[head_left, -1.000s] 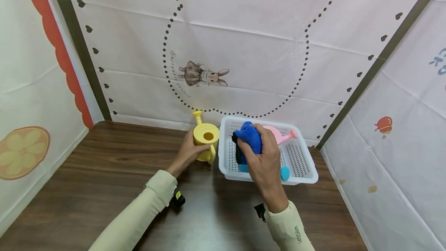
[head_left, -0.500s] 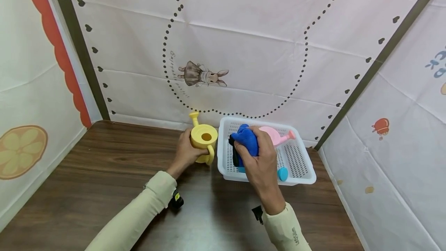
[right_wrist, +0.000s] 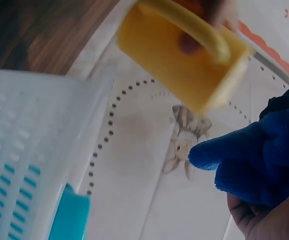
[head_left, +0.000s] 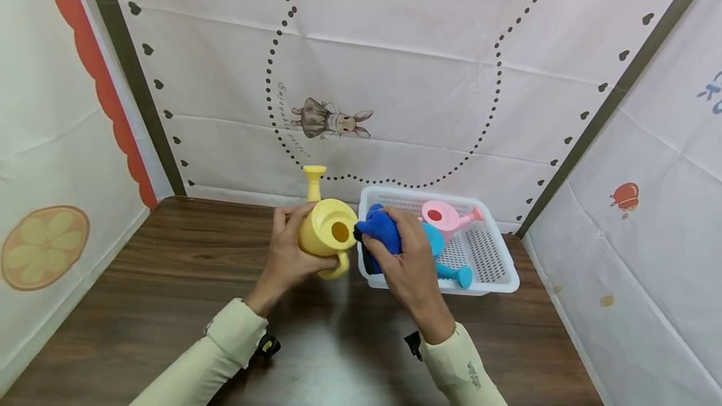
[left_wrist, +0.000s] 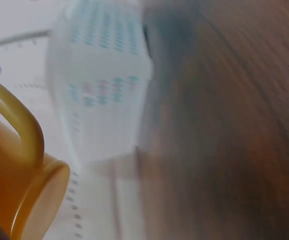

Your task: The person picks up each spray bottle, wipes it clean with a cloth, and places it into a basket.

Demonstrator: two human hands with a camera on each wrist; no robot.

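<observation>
My left hand grips a yellow toy watering can round its body, thumb by the handle, spout toward the back wall. The can looks raised, with its top opening toward the head camera. My right hand holds a bunched, fluffy blue cloth over the left end of the white basket, close to the can. A dark strip shows along the cloth's left side. In the right wrist view the cloth points lobes toward the can.
Inside the basket lie a pink toy watering can and a light blue one, partly behind my right hand. The basket stands on a dark wooden table, against the printed fabric wall. Further fabric walls close both sides.
My left hand has lifted and tilted the yellow watering can toward me. My right hand has moved left with the blue cloth, so more of the light blue watering can shows.
</observation>
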